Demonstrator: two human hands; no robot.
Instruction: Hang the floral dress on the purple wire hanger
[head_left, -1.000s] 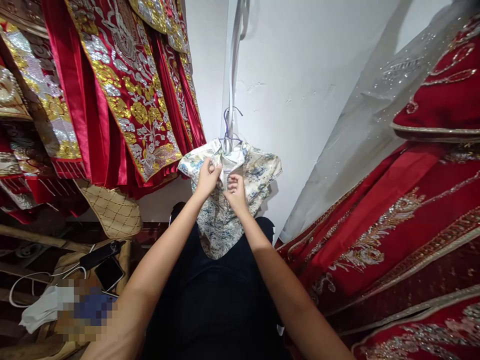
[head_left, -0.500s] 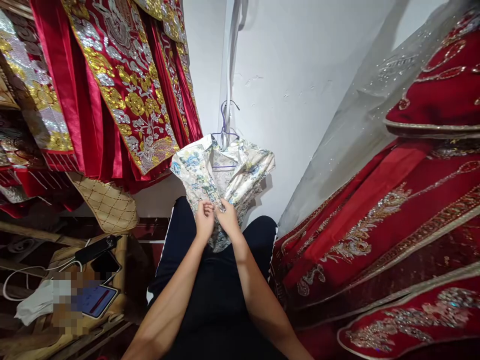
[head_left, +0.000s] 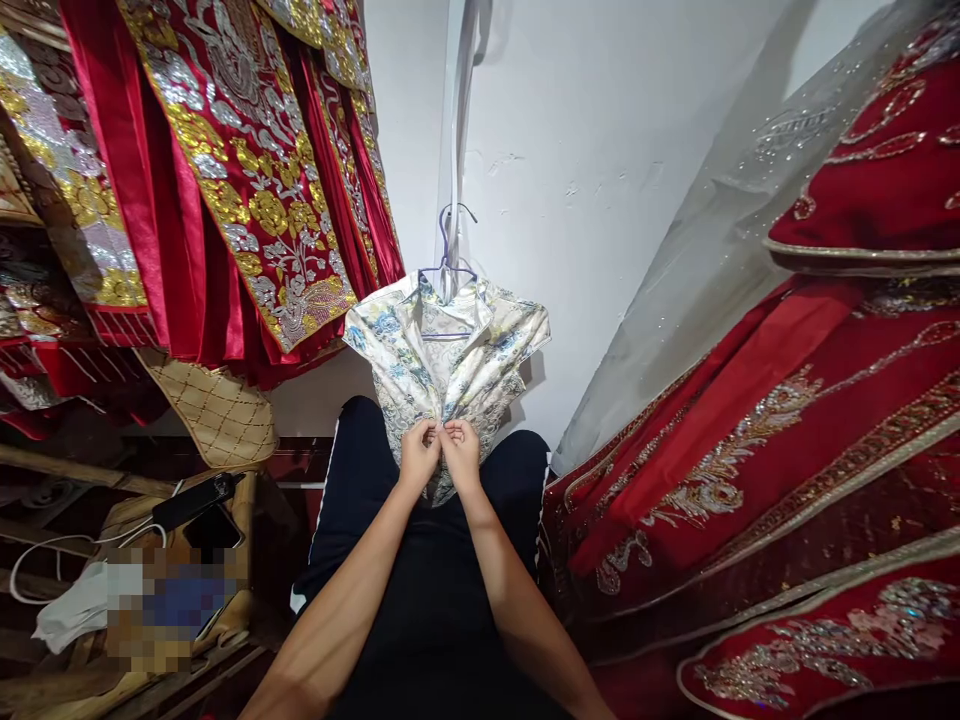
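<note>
A pale floral brocade garment [head_left: 450, 350] hangs on a purple wire hanger [head_left: 448, 262] against the white wall. Its front lies open near the collar. My left hand [head_left: 418, 455] and my right hand [head_left: 461, 452] meet side by side at the garment's lower front, fingers pinched on the two fabric edges. Both forearms stretch up from the bottom of the view over my dark trousers [head_left: 427, 600].
Red robes with gold and silver embroidery [head_left: 240, 180] hang at upper left. More red embroidered cloth [head_left: 787, 450] fills the right. A wooden stand at lower left holds a phone [head_left: 214, 525], a black power bank [head_left: 199, 500], a white cable and a white mask [head_left: 75, 615].
My hands have slid down from the garment's collar to its lower front and come together there. The collar area now lies open and uncovered.
</note>
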